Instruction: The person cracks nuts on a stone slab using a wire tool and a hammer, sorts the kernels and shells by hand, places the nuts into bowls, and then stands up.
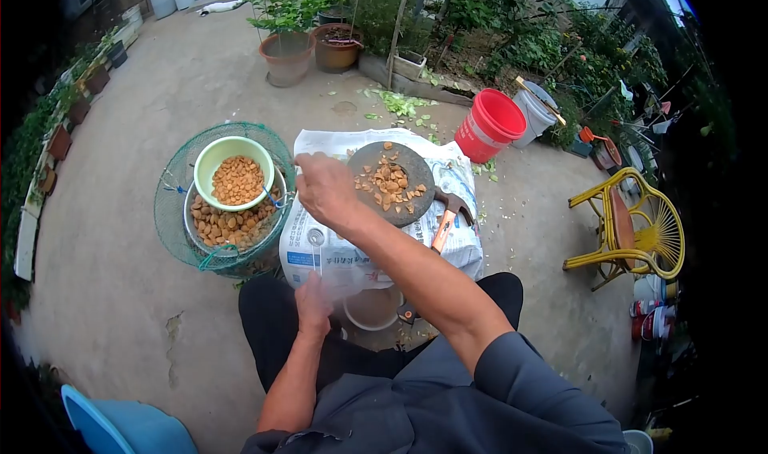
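My right hand [324, 186] reaches across to the left side of the newspaper [320, 140], fingers curled together; anything in them is hidden. My left hand [313, 304] is blurred at the paper's near edge, so its grip is unclear. Right of my right hand, a round stone slab [370, 156] carries cracked brown shells [392, 179]. A claw hammer [445, 228] with an orange-and-black handle lies against the slab's right side. On the left, a pale green bowl [205, 160] of orange-brown kernels [238, 180] sits over a metal basin of whole brown pits [226, 228].
A green mesh basket [170, 206] surrounds the basin. Behind the newspaper stand a red bucket [482, 128] and potted plants [288, 58]. A yellow chair [640, 230] is at right, a blue tub [136, 426] at lower left. Between my legs is a round container [373, 310].
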A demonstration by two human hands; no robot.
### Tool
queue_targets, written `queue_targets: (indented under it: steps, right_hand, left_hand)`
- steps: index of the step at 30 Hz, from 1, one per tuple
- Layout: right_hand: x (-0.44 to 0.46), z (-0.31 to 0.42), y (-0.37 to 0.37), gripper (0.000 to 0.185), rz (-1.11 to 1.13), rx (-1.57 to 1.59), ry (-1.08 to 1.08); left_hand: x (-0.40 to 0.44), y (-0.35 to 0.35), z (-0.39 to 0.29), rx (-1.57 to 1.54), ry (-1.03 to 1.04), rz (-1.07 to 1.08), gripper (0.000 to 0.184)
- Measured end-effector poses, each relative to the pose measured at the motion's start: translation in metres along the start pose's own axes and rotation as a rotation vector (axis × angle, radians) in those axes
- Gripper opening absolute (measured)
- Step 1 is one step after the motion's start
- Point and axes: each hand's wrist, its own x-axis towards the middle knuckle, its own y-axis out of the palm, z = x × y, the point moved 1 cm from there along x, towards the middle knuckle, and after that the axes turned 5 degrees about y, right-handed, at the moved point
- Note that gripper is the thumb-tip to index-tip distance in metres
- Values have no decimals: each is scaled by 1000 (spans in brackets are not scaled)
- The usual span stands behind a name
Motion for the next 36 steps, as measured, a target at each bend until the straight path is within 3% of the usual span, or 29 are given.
queue_targets:
  steps: [3,5,10,13,16,20,23,26,33,36]
  right_hand:
    - [-25,-43,-15,16,-27,-177,-29]
    - [-45,-86,-22,21,-168,-307,-14]
    - [-80,-164,-52,35,-114,-284,342]
    - [-101,-157,-57,35,-71,-323,104]
    - [-119,-132,-64,33,6,-149,16]
    - [-130,-128,-68,33,-22,-66,0]
    - [-110,-135,-73,30,-131,-82,0]
    - [-73,-155,-71,28,-100,-173,90]
    - [20,-180,-44,34,163,-194,296]
    - [30,-173,-18,37,195,-186,178]
  left_hand:
    - [2,-2,0,-12,6,6,46]
    - [2,-2,2,-15,4,17,46]
    - [4,3,8,-10,-17,41,46]
    - [2,13,3,50,39,57,47]
    - [19,17,8,225,280,19,47]
    - [38,29,-12,368,435,27,47]
    - [52,44,-30,354,453,64,47]
    - [70,53,-38,331,457,68,46]
    - [78,51,-53,391,480,98,44]
    - [88,32,-38,356,500,91,44]
